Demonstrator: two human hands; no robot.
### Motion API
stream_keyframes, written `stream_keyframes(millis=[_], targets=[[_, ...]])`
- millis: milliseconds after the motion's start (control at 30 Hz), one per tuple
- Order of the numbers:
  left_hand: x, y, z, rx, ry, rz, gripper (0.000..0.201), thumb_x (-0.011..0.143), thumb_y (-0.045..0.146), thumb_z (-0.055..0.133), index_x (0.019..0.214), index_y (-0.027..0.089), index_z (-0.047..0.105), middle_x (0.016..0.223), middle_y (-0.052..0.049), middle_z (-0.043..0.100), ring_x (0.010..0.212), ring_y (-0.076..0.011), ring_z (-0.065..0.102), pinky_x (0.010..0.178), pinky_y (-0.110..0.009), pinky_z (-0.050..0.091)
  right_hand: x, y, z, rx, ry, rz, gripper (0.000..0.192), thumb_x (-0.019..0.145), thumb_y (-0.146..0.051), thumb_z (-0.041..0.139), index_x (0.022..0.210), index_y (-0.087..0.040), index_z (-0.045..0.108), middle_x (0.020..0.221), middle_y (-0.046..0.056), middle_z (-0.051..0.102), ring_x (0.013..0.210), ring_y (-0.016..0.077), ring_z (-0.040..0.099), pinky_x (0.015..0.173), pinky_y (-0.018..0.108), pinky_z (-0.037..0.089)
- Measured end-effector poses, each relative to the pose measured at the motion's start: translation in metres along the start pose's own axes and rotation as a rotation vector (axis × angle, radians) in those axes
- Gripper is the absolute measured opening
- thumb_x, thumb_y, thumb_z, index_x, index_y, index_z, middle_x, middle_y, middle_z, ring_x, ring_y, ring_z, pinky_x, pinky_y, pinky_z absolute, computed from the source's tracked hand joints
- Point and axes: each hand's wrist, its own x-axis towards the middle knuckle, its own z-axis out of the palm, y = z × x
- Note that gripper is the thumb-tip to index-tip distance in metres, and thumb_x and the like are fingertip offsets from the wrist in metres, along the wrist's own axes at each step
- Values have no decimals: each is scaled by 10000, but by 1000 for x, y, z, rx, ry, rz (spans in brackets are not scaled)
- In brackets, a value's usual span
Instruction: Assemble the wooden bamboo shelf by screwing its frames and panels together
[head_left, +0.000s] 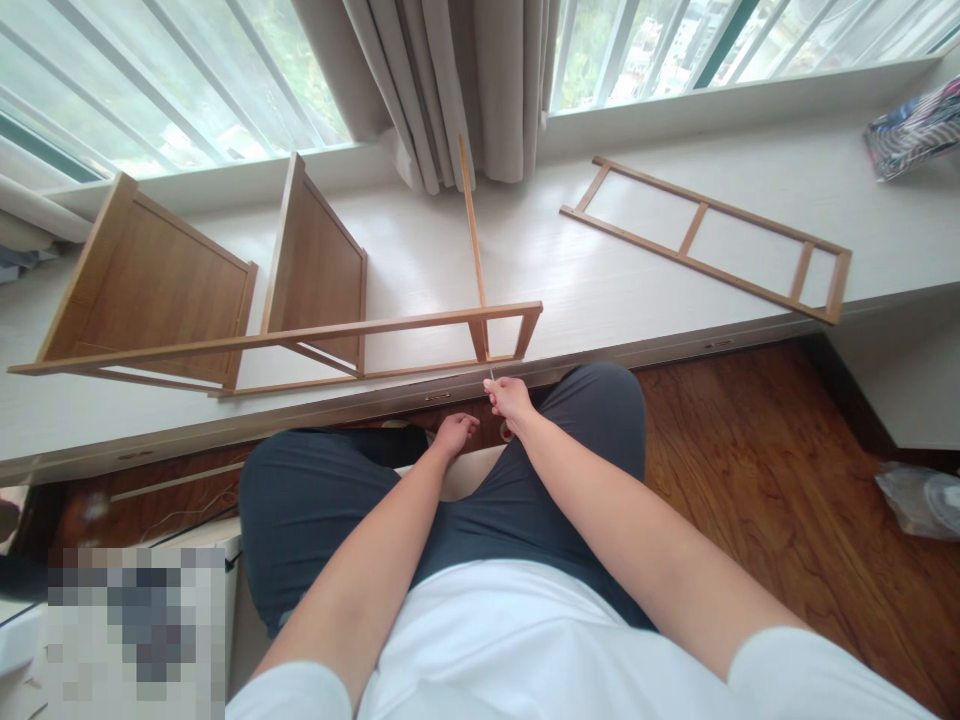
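Shelf frame (300, 335): bamboo-coloured slats and two flat panels, lying on its side on the pale wood-grain bench (615, 270), at 12 o'clock from the knees. Right hand (510, 397) pinches a thin metal tool (491, 374), tip at the frame's near rail. Left hand (454, 433) loosely curled, empty, just beside. Ladder-shaped side frame (709, 238) lies flat at 2 o'clock. No legible writing.

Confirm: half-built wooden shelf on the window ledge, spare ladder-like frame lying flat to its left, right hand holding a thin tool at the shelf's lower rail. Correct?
Not quite. The head view shows the spare frame lying flat to the right of the shelf, not left. The rest holds: the right hand holds a thin tool at the shelf's lower rail.
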Motion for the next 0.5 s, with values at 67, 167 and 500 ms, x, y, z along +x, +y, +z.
stream_keyframes(millis=[67, 167, 500], targets=[[0, 0, 0, 1, 0, 0, 192, 819, 154, 536, 790, 139, 726, 695, -36, 659, 562, -103, 526, 580, -215, 422, 0, 0, 0, -24, 24, -38, 296, 880, -221, 669, 616, -166, 547, 436, -66, 457, 383, 51, 366, 378, 176, 293], [0, -1, 0, -1, 1, 1, 199, 820, 149, 530, 802, 138, 728, 698, -37, 660, 566, -104, 528, 578, -214, 419, -1, 1, 0, -35, 14, -62, 282, 891, -235, 649, 628, -162, 579, 437, -54, 481, 384, 61, 389, 377, 180, 297], [6, -8, 0, -10, -8, 22, 192, 809, 184, 553, 821, 134, 737, 713, -44, 676, 572, -108, 536, 585, -223, 430, 0, -5, -1, 193, -150, 132, 326, 1005, -281, 503, 699, -171, 529, 460, -74, 421, 389, 53, 286, 413, 175, 265]])
